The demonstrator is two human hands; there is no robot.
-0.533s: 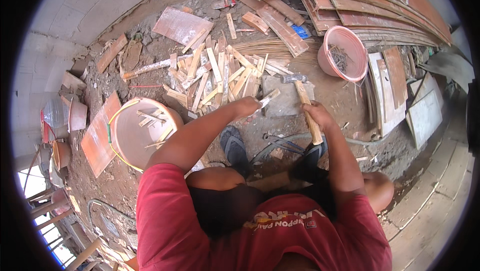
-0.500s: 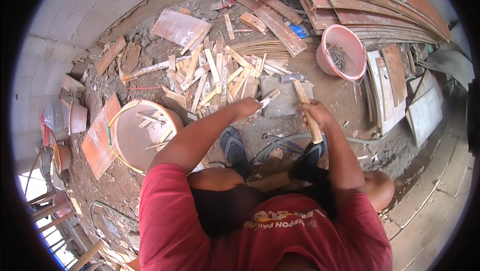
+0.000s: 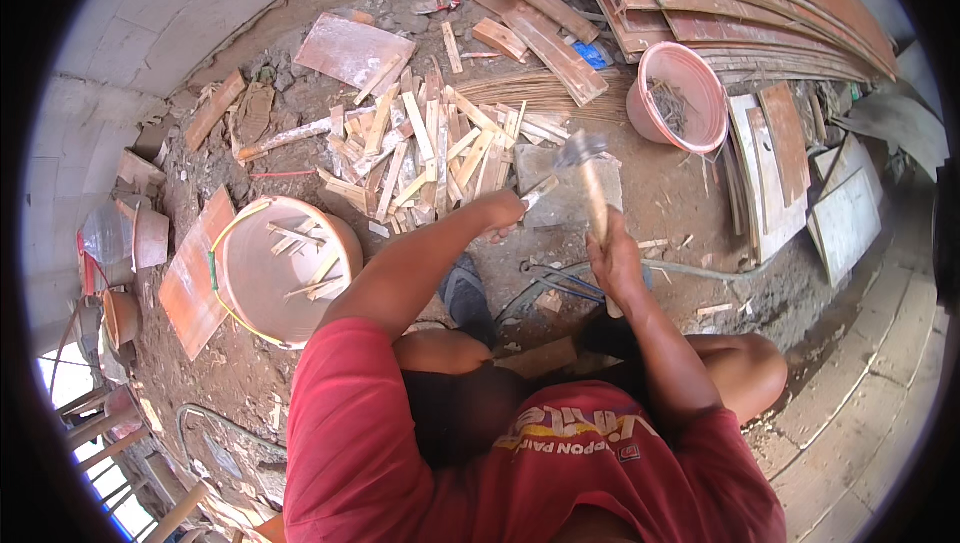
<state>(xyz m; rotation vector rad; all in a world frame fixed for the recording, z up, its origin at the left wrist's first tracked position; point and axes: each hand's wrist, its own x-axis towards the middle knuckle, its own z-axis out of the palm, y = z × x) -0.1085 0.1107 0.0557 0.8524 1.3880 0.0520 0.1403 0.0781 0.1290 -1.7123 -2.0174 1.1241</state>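
A short strip of wood (image 3: pixel 541 190) sticks out of my left hand (image 3: pixel 503 213), which is closed round its near end. The strip's far end is over a flat grey stone slab (image 3: pixel 606 183) on the ground. My right hand (image 3: pixel 617 260) grips a hammer (image 3: pixel 597 198) by its wooden handle. The hammer's metal head is smeared by motion and appears over the slab's far edge, just beyond the strip. Whether the head touches anything I cannot tell. Just past my left hand lies a heap of pale wood strips (image 3: pixel 430 143).
To my left stands a wide bucket (image 3: pixel 345 233) with a few wood strips inside. A pink bucket (image 3: pixel 720 133) at far right holds what look like nails. Plywood sheets (image 3: pixel 690 3) are stacked behind it. A hose (image 3: pixel 715 276) runs across the dirt.
My right hand has drawn left and nearer my body, with the hammer's head swung slightly left and now blurred. My left hand still holds the wood strip at nearly the same place.
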